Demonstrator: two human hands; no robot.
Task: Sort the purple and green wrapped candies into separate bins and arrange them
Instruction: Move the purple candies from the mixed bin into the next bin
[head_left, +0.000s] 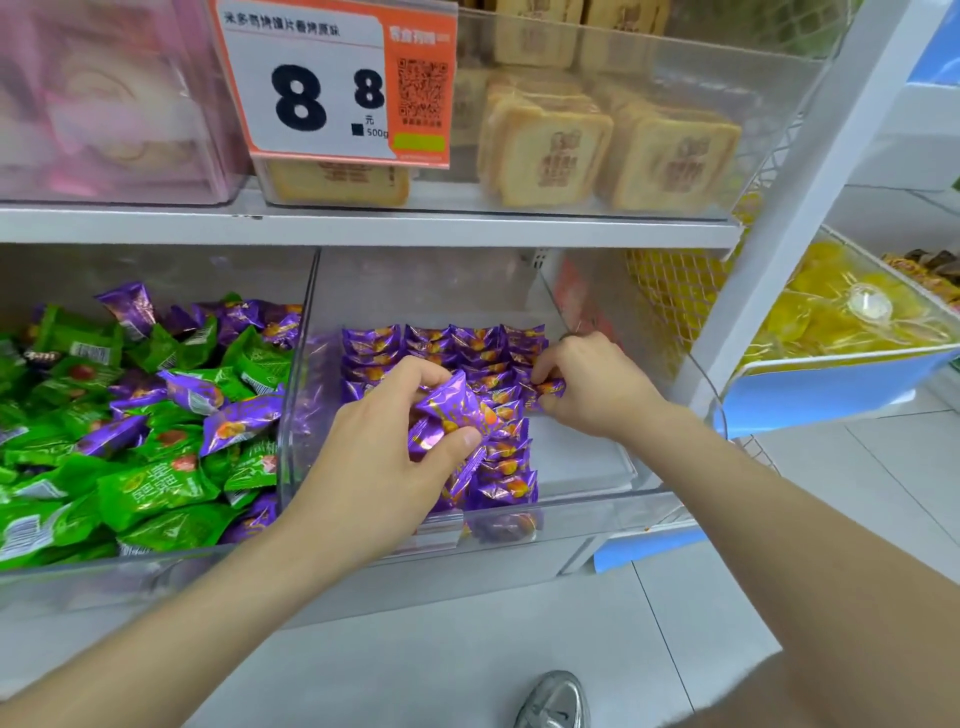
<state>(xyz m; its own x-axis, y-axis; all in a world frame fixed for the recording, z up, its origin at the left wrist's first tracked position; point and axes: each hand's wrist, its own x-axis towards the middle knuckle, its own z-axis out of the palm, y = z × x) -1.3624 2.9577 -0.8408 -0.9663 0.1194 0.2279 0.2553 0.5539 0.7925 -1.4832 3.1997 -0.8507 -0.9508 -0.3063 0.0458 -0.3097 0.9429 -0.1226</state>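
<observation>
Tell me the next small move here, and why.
Probably the right hand should tuck its pinched purple candy into the rightmost row of the clear bin. That row looks unfinished, with bare bin floor beside it, and the left hand holds more purple candies ready to follow.

purple candies (447, 348), green candies (156, 488), possibly pink packets (104, 119)

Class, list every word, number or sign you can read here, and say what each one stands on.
"8 8", "元", "500g": on the price tag.
Chinese headline on the tag: too blurred to read.
Captions around the QR code: too blurred.
Print on green candies, purple candies, biscuit packs: unreadable.
</observation>
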